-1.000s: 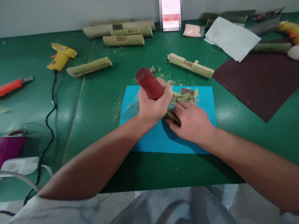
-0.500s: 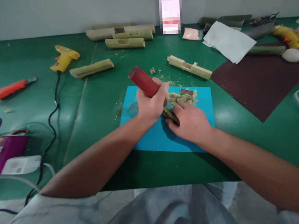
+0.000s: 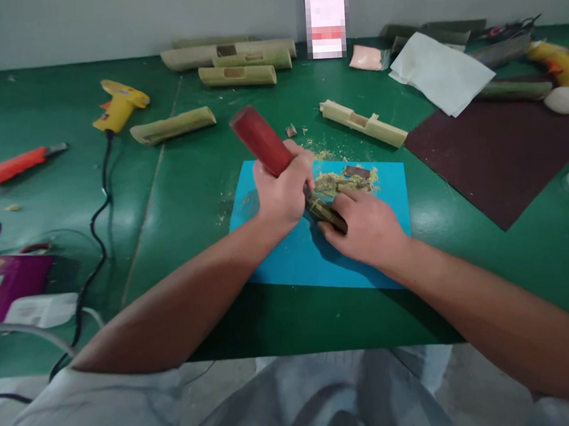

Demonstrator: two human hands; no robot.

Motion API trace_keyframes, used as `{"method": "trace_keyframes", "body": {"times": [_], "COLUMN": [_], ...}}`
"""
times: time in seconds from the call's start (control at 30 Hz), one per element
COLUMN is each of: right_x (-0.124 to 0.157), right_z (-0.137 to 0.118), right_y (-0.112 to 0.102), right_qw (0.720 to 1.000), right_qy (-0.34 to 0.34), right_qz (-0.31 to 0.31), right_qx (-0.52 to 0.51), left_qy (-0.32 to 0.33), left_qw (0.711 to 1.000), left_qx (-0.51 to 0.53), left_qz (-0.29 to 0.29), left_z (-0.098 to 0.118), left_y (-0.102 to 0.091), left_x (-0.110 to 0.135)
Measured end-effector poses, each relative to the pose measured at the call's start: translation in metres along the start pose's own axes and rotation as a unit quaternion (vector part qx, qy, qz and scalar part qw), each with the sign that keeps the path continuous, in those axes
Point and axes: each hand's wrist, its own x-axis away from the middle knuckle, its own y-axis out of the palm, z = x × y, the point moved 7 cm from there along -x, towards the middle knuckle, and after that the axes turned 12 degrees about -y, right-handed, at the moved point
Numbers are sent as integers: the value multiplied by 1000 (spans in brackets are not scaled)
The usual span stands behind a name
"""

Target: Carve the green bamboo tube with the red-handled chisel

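Note:
My left hand (image 3: 281, 197) is wrapped round the red handle of a carving tool (image 3: 260, 140), whose tip points down at a small dark green bamboo piece (image 3: 327, 216). My right hand (image 3: 367, 228) presses that piece flat against the blue mat (image 3: 287, 257), fingers curled over it. The tool's blade is hidden between my hands. A heap of pale shavings (image 3: 344, 181) with a dark chip lies on the mat just beyond them.
On the green table lie a notched bamboo tube (image 3: 363, 123), a cut tube (image 3: 172, 126), several more tubes (image 3: 231, 57) at the back, a yellow glue gun (image 3: 117, 106) with cable, an orange knife (image 3: 12, 167), brown sandpaper (image 3: 495, 151) and white paper (image 3: 442, 71).
The red handle has tilted further left and up in my left hand. My right hand stays on the bamboo piece.

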Motion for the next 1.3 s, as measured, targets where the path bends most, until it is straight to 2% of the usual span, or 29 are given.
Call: {"method": "trace_keyframes", "body": {"times": [0.2,0.43,0.6,0.87,0.93,1.07,1.2,1.3], "right_x": [1,1,1,0,-1,-2,-1,-1], "right_z": [-2,-1,-1,-3,-1,1,0,-1], "right_y": [1,2,2,0,1,0,0,-1], "right_qw": [1000,1000,1000,1000,1000,1000,1000,1000], "right_qy": [10,9,11,2,2,4,11,6], "right_qz": [-6,-8,-12,0,1,3,-5,2], "right_qx": [12,14,13,-8,-11,-4,-2,1], "left_qy": [16,51,26,52,52,38,-1,-2], "left_qw": [999,997,997,996,997,998,999,999], "left_qx": [-41,-57,-68,-66,-49,6,-29,-42], "left_qz": [-11,-14,13,-22,-12,47,24,18], "left_z": [3,11,6,17,17,13,6,4], "left_y": [9,9,6,11,8,0,4,4], "left_x": [5,6,4,8,8,6,3,4]}}
